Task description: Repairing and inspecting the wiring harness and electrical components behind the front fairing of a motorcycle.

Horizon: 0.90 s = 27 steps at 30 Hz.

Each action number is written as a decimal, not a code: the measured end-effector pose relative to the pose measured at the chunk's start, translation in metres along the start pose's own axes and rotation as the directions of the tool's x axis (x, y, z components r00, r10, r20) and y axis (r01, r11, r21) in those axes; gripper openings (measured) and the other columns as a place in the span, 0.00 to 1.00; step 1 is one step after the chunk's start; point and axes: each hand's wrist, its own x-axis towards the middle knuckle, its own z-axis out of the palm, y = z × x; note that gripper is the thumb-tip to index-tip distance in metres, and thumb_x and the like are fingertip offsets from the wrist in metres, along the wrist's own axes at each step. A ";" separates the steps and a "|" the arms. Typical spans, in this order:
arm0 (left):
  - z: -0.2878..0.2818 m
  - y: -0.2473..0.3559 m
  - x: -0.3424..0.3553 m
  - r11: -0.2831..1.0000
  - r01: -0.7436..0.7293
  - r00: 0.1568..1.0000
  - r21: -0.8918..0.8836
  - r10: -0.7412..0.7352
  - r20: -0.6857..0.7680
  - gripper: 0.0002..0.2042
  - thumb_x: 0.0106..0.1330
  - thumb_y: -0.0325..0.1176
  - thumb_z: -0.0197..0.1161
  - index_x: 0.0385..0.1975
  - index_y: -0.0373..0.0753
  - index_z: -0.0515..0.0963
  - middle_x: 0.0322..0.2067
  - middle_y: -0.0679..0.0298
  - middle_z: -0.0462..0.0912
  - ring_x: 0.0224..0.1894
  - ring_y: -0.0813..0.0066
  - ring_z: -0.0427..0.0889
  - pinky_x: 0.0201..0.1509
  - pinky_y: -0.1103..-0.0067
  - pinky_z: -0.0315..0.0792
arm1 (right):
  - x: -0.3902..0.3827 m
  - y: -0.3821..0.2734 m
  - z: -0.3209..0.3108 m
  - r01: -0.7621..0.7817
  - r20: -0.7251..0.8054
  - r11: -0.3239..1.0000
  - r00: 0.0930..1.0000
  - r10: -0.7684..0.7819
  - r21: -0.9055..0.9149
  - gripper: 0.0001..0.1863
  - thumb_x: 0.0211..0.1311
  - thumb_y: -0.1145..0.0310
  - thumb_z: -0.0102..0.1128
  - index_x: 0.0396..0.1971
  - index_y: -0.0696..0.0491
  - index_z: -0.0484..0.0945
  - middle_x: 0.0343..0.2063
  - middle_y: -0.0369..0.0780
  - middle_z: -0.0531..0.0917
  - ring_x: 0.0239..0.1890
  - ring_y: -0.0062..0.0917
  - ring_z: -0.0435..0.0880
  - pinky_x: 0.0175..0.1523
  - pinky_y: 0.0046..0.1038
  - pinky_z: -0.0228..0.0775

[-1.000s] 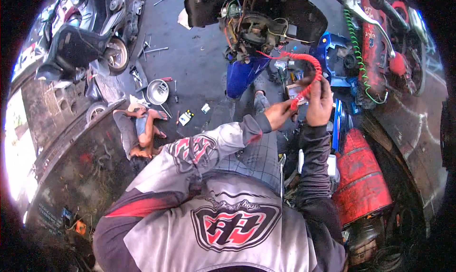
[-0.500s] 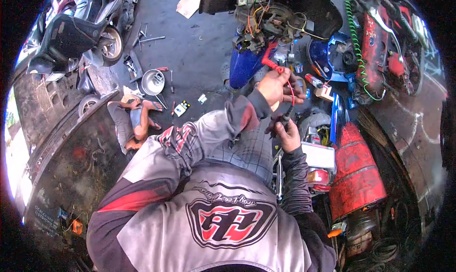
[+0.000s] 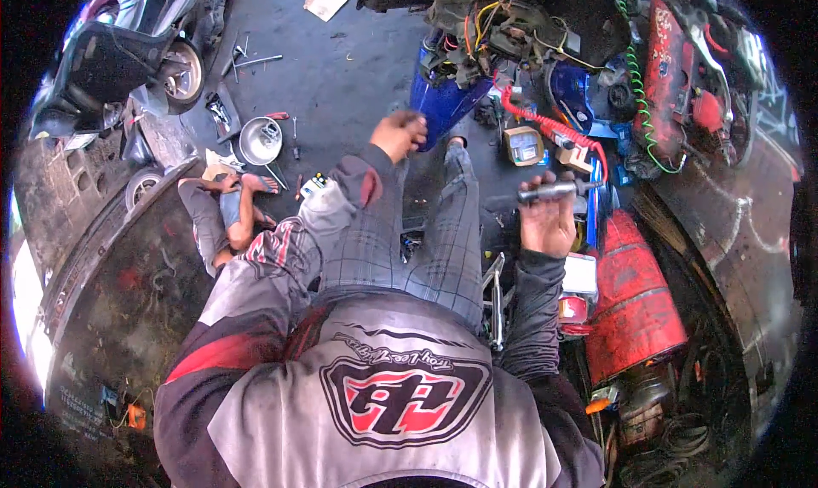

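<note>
My left hand is raised in front of the blue body panel, fingers loosely curled and apart, with nothing visible in them. My right hand is closed on a metal cylindrical tool, slightly blurred. A red coiled cord stretches from near the tool up toward the motorcycle's wiring, where coloured wires hang over dark parts above the blue panel.
Another person sits at left beside a metal bowl and scattered tools. A scooter stands upper left. A red compressor with green coiled hose, a red drum, boxes and blue panels occupy the right.
My left hand has let go of the red cord and moved leftward and up. My right hand has raised the tool and moved right, and the cord is now stretched out.
</note>
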 end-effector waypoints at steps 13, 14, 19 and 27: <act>0.060 0.020 0.063 0.747 -0.053 0.954 -0.663 0.235 0.188 0.18 0.64 0.24 0.58 0.55 0.34 0.69 0.49 0.57 0.77 0.50 0.62 0.78 0.50 0.65 0.75 | 0.055 0.037 -0.002 0.203 -0.145 0.760 0.920 -0.363 -0.617 0.18 0.65 0.70 0.58 0.53 0.52 0.67 0.49 0.42 0.78 0.47 0.28 0.79 0.50 0.34 0.75; 0.063 0.021 0.061 0.751 -0.047 0.949 -0.659 0.239 0.205 0.17 0.66 0.23 0.55 0.55 0.34 0.68 0.49 0.56 0.77 0.51 0.58 0.77 0.52 0.64 0.74 | 0.055 0.039 -0.002 0.211 -0.153 0.752 0.911 -0.383 -0.625 0.18 0.65 0.70 0.59 0.53 0.53 0.67 0.48 0.42 0.78 0.47 0.29 0.79 0.50 0.34 0.75; 0.059 0.032 0.041 0.797 0.011 0.922 -0.604 0.226 0.315 0.17 0.67 0.25 0.54 0.55 0.34 0.67 0.50 0.56 0.77 0.53 0.58 0.76 0.58 0.63 0.71 | 0.053 0.045 -0.004 0.302 -0.071 0.627 0.864 -0.498 -0.718 0.22 0.59 0.72 0.65 0.51 0.58 0.67 0.48 0.47 0.78 0.46 0.29 0.80 0.51 0.32 0.76; 0.061 0.047 0.033 0.842 0.068 0.876 -0.535 0.206 0.435 0.17 0.70 0.29 0.51 0.56 0.31 0.65 0.54 0.49 0.74 0.55 0.56 0.75 0.61 0.66 0.70 | 0.051 0.065 -0.014 0.317 -0.126 0.636 0.825 -0.550 -0.704 0.23 0.59 0.71 0.66 0.49 0.61 0.63 0.47 0.52 0.78 0.48 0.32 0.79 0.54 0.33 0.75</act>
